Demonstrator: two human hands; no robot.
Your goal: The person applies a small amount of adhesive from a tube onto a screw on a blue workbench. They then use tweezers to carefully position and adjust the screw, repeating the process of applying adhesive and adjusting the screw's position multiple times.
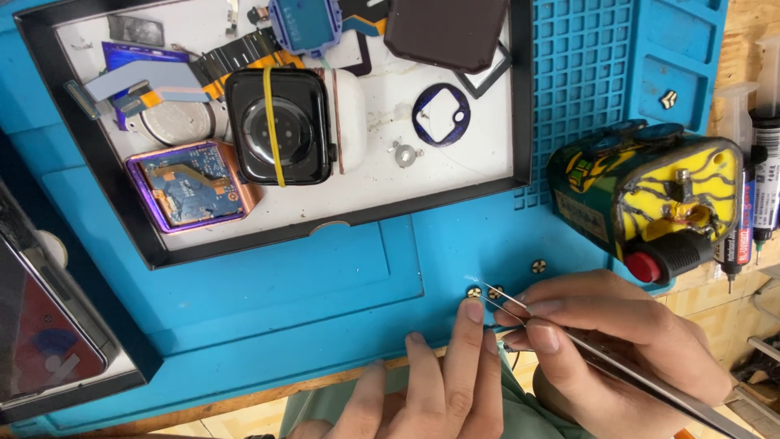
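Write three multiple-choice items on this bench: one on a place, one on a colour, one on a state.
1. Where does the black watch body lie?
A. in the black-rimmed tray
B. on the bare wood
C. in a hand

2. What colour is the band around the watch body?
A. red
B. yellow
C. white

3. What does the right hand hold?
A. nothing
B. a syringe
C. metal tweezers

Answers: 1 A, it rests on the tray's white floor; 2 B, a yellow band crosses its back; 3 C, the fingers pinch the tweezers, tips beside the left hand on the blue mat.
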